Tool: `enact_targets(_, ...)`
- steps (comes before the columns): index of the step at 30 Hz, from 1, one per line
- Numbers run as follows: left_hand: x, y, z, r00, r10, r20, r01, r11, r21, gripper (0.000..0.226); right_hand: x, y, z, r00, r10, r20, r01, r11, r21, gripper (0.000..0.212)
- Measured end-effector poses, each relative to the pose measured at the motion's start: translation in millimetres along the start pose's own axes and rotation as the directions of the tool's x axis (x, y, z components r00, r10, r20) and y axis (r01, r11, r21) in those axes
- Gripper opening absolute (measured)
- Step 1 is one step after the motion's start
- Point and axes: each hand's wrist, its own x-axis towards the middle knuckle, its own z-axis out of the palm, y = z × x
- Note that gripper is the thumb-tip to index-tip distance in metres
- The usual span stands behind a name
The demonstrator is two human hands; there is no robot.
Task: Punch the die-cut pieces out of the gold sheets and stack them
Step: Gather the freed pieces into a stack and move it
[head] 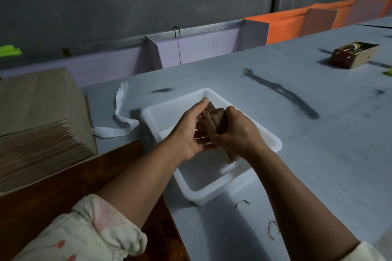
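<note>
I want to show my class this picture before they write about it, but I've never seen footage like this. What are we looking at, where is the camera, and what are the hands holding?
There is no machine here: a person works with two bare hands. The single picture comes from a camera worn on the person's head, looking forward and down, so both arms reach in from the bottom edge. The left hand and the right hand together grip a bundle of brownish-gold pieces, held over a white plastic tray that sits on a grey table. To the left lies a tall stack of sheets, and beside the tray a white strip. Far right stands a small cardboard box; its contents are too small to tell.
</note>
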Motion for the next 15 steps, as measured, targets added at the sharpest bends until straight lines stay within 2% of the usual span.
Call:
enact_targets(5,5.5,-2.3,2.2,1.0,-0.017,-0.025,0.018,0.998,0.066,0.043,0.3,-0.3,-0.2,0.996,-0.03,0.082,0.031,1.0,-0.007,0.043)
enact_targets(10,6.8,1.8,-2.1,0.994,-0.043,-0.1,0.05,0.997,0.064,0.043,2.1,-0.3,-5.9,0.984,0.035,0.173,-0.048,0.996,0.073,0.05)
enact_targets(15,1.1,3.6,-4.6,0.988,-0.07,-0.14,0.073,0.997,0.018,0.023,2.2,0.2,-9.7,0.97,0.103,0.218,-0.151,0.965,0.213,0.048)
